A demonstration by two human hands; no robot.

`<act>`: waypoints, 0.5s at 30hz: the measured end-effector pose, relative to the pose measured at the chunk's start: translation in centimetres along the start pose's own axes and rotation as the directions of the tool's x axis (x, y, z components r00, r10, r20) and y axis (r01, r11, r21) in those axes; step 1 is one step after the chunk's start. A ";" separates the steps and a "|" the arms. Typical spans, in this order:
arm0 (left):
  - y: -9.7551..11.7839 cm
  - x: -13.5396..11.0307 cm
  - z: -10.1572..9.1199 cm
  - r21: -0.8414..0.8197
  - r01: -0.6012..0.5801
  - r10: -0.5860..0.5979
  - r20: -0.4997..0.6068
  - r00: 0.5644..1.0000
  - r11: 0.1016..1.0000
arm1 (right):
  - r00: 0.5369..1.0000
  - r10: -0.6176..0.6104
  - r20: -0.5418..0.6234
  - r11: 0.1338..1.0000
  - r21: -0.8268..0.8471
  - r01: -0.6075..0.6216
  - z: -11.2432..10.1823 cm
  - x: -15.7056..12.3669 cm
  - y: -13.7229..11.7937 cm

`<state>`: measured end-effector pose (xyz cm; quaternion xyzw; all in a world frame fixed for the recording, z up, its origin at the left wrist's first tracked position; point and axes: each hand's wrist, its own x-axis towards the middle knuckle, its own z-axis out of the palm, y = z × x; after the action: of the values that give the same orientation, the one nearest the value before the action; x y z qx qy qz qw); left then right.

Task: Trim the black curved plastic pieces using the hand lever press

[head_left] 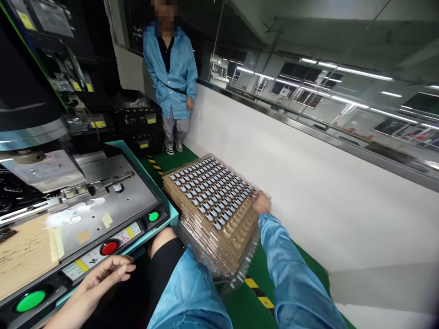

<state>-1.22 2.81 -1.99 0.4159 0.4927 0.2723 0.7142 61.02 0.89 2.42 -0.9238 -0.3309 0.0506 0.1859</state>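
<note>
My right hand reaches out in a blue sleeve to the far right edge of the top tray in a tall stack of tan trays. The top tray holds rows of several small grey and white parts. The fingers curl down over the tray's edge, and I cannot make out what they pinch. My left hand rests loosely, fingers stretched, at the front edge of a machine's control panel. It lies just below a red button and holds nothing.
The machine has a grey metal work plate, green buttons and a black press head above. A person in a blue coat stands at the back. A white wall runs along the right, over green floor with yellow-black tape.
</note>
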 end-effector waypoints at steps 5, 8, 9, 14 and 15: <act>-0.1 0.3 0.5 0.035 0.060 -0.061 0.031 0.998 0.998 | 0.998 0.010 0.055 0.996 -0.094 -0.005 1.4 2.1 1.2; -0.5 0.5 0.5 0.074 0.043 -0.047 0.053 0.998 0.996 | 0.998 0.001 0.064 0.992 -0.123 0.006 1.8 2.7 1.6; -0.6 0.5 0.5 0.084 0.037 -0.042 0.063 0.997 0.996 | 0.998 -0.002 0.064 0.991 -0.130 0.011 1.8 2.8 1.7; -0.4 0.6 0.8 0.113 0.007 -0.018 0.092 0.996 0.994 | 0.998 -0.020 0.053 0.987 -0.158 0.028 1.6 3.1 1.9; -0.3 0.6 0.9 0.120 -0.002 -0.010 0.101 0.995 0.993 | 0.999 -0.023 0.048 0.986 -0.164 0.031 1.6 3.2 1.9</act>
<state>-0.15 2.82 -2.35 0.4705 0.4720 0.2193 0.7126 64.28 2.00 0.31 -0.9301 -0.3505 0.0419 0.1020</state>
